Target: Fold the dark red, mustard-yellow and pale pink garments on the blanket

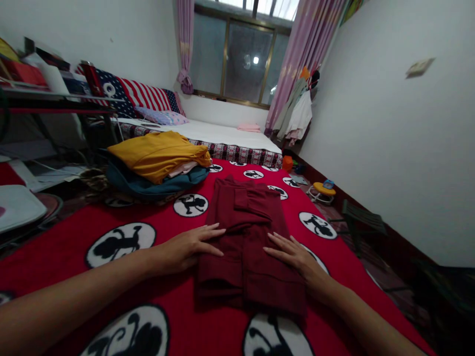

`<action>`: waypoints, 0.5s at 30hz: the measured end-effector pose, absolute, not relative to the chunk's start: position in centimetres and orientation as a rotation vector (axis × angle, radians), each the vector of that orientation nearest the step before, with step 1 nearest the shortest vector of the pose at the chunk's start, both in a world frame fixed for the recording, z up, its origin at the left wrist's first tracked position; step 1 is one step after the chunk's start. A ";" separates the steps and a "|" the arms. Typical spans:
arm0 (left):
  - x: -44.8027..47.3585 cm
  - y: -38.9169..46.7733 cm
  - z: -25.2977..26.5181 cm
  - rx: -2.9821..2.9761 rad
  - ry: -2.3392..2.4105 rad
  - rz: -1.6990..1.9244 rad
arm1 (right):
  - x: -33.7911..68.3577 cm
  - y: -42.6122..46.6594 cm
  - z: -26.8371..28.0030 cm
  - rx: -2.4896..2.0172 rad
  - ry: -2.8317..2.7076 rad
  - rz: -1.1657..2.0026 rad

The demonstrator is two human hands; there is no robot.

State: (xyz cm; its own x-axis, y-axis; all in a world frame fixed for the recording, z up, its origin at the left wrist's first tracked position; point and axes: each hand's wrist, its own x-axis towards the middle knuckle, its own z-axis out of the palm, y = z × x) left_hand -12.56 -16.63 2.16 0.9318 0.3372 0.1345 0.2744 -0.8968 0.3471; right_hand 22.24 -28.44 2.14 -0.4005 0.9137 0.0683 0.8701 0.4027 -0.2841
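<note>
A dark red garment (256, 237), folded into a long narrow shape, lies flat on a red blanket (166, 282) printed with white ovals and black figures. Folded-in parts, perhaps sleeves, run along its length, but its exact kind is unclear. At its left edge rests my left hand (195, 247), fingers stretched out and the tips on the cloth. My right hand (297, 259) lies flat across the right edge, fingers spread. Neither hand grips the cloth.
Beyond my left hand sits a pile with a yellow garment (159, 153) on top of teal cloth (156, 188). A cluttered table (55, 101) stands at the left. A white-covered bed (218, 133) is at the back. Along the right wall are a yellow stool (323, 189) and a dark folding stool (361, 217).
</note>
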 end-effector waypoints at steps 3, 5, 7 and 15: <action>-13.2 -17.2 3.3 2.710 0.474 0.218 | 22.6 -29.3 2.3 -1.614 -2.441 0.333; -13.7 -17.1 4.1 2.631 0.494 0.213 | 23.0 -29.6 2.3 -1.612 -2.403 0.340; -13.9 -16.4 4.8 2.519 0.561 0.250 | 23.5 -29.3 2.4 -1.594 -2.328 0.339; -8.2 -9.8 3.7 1.969 1.142 0.601 | 21.3 -21.7 2.9 -1.648 -1.539 0.554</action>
State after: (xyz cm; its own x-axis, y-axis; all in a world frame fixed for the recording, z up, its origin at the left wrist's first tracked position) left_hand -8.21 -9.77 3.66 0.4873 0.8730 0.0209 0.5113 -0.3047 0.8036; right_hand 21.35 -21.65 2.90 0.1650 0.9660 0.1991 0.6173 0.0563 -0.7847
